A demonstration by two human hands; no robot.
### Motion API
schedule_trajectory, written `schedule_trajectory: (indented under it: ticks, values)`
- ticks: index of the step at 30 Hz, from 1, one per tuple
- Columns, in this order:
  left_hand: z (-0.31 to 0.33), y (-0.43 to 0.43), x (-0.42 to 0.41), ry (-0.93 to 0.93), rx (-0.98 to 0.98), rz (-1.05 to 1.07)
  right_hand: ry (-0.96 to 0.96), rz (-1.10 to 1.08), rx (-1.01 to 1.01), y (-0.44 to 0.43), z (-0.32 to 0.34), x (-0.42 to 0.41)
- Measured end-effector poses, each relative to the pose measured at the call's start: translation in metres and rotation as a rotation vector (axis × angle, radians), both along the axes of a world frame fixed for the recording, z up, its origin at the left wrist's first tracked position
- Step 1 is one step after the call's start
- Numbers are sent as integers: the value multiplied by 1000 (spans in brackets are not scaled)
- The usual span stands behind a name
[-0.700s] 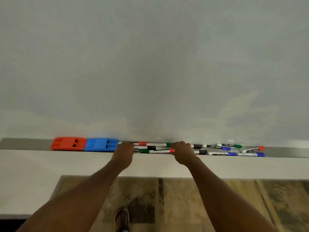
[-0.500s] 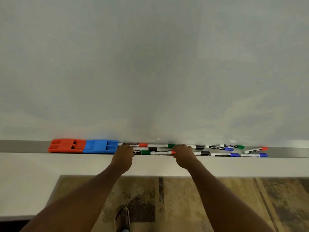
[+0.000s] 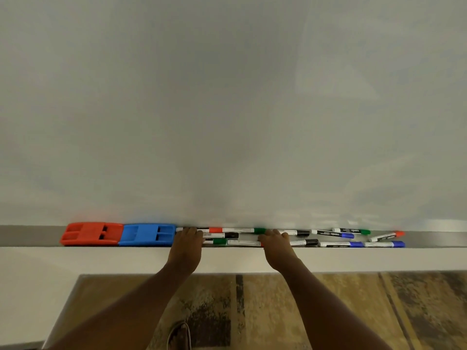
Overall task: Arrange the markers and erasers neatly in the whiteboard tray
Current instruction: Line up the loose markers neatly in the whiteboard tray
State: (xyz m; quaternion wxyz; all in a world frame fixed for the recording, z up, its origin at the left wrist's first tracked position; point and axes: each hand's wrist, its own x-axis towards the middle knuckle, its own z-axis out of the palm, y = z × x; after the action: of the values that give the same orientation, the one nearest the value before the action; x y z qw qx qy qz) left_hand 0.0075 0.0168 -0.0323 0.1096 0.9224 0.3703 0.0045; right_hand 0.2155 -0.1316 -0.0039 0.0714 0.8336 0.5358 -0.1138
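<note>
Showing erasers [image 3: 118,234] aligned; left hand [image 3: 185,248] and right hand [image 3: 276,248] rest on loose markers [image 3: 333,233], grip indeterminable; right-side markers remain askew.

Markers [image 3: 333,233] jumbled beside 2 erasers [image 3: 118,234]

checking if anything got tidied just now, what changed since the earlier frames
Almost nothing. The left hand and right hand stay on the marker cluster in the tray, shifting barely. The red eraser, blue eraser and loose markers at right are unmoved.
</note>
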Motion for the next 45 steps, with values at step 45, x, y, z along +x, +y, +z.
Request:
schedule_trajectory:
  ticks: [45]
  values:
    - [9,-47,-65,-106,-275,-191,494,-63,296,70,4,-69]
